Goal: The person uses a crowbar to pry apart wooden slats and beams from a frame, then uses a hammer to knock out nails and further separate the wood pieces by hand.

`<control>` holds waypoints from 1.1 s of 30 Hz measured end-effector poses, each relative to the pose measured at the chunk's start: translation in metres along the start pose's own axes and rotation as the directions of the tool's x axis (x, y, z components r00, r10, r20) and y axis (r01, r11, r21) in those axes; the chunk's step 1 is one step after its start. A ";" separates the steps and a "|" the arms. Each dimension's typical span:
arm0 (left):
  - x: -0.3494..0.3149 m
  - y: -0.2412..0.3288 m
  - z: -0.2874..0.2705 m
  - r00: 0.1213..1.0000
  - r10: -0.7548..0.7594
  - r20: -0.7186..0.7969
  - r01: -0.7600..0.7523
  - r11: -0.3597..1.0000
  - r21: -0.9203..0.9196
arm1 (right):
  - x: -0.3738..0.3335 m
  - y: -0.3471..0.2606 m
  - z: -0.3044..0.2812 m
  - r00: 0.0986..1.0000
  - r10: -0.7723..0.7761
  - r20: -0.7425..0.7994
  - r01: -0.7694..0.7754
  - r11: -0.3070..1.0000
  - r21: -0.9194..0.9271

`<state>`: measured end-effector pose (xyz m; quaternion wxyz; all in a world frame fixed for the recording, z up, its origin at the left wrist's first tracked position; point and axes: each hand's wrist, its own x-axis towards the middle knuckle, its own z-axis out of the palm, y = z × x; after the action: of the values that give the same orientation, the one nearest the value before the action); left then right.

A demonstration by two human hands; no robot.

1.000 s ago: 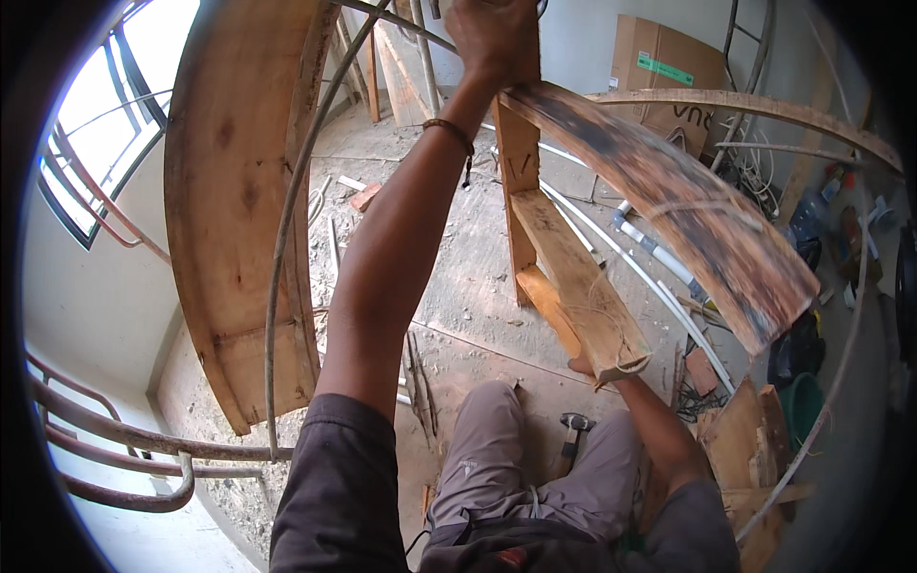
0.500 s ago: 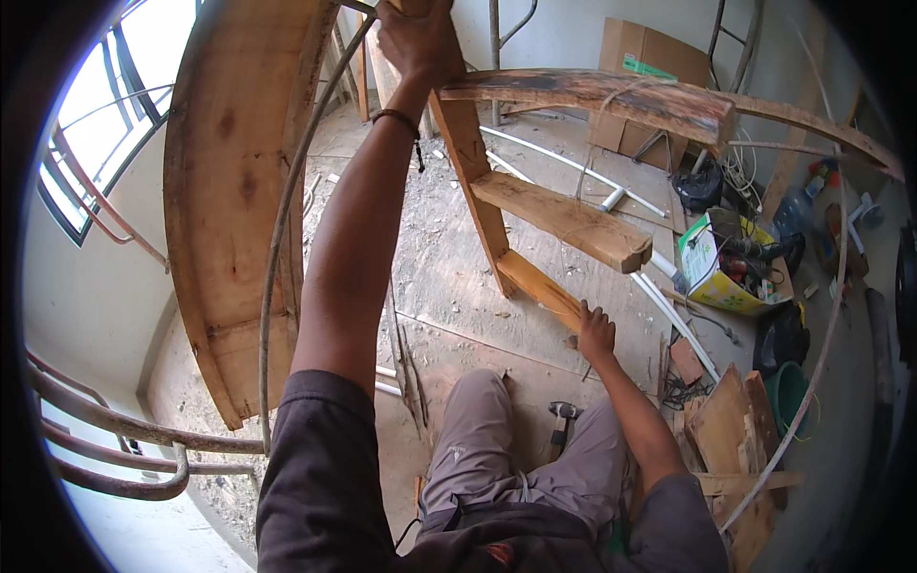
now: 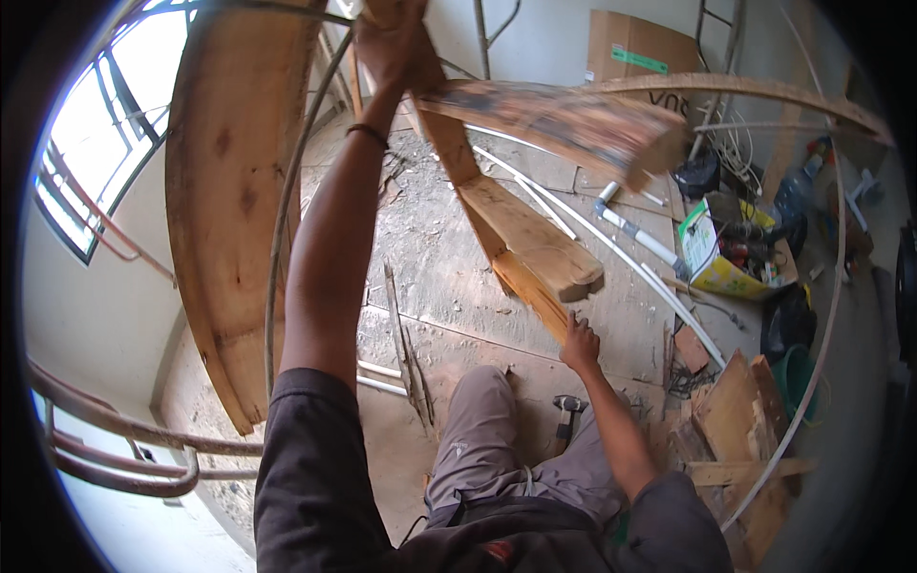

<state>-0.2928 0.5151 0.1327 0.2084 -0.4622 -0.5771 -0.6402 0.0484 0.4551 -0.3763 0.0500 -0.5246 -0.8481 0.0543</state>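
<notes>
Frame of rough brown timber [image 3: 525, 229] spans between the two grips. Left hand [image 3: 390, 53] clenched high on its plank upright [image 3: 449, 145], fingertips hidden. Right hand [image 3: 580, 346], lower, grasps the free end of the yellowish bottom crosspiece [image 3: 532, 291]. Dark-streaked top crosspiece [image 3: 544, 110] runs rightward from just below left grip, far end blurred. Below right grip: black-headed hammer [image 3: 568, 407]. Right of that grip: straight white plastic pipe [image 3: 684, 317]. Left of left grip: tall curved brown wooden panel [image 3: 229, 210].
</notes>
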 end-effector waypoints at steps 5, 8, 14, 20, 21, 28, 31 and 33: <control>0.017 -0.043 -0.019 0.986 0.063 -0.157 -0.072 0.996 -0.049 | 0.019 -0.005 0.029 1.000 -0.010 -0.011 0.011 0.995 0.098; 0.023 -0.057 -0.014 0.937 -0.056 -0.346 0.064 0.998 0.013 | 0.023 -0.005 0.027 1.000 0.001 -0.003 -0.001 0.996 0.091; -0.006 -0.002 0.014 0.992 0.080 -0.093 -0.088 0.992 -0.091 | -0.023 -0.048 -0.005 0.975 0.172 0.143 -0.180 0.983 0.042; -0.006 0.013 0.041 0.991 0.110 -0.072 -0.126 0.949 -0.290 | -0.011 -0.022 0.003 0.990 0.100 0.100 -0.109 0.990 0.091; 0.004 -0.003 0.040 0.991 0.118 -0.070 -0.133 0.948 -0.289 | -0.007 -0.018 0.000 0.996 0.074 0.049 -0.078 0.993 0.083; 0.068 -0.100 0.005 0.972 0.072 -0.224 -0.068 0.997 0.027 | 0.016 -0.042 0.065 0.988 0.105 -0.111 -0.083 0.979 0.184; 0.081 -0.112 -0.004 0.969 0.003 -0.247 0.024 0.994 0.105 | 0.034 -0.041 0.099 0.973 0.081 -0.215 -0.036 0.978 0.208; 0.089 -0.110 -0.033 0.963 0.018 -0.267 0.032 0.982 0.184 | 0.041 -0.055 0.124 0.965 0.024 -0.263 0.042 0.969 0.243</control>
<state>-0.4362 0.5357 0.1498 0.3246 -0.3477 -0.6027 -0.6406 -0.0358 0.4625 -0.4901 0.2274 -0.5129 -0.8230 0.0888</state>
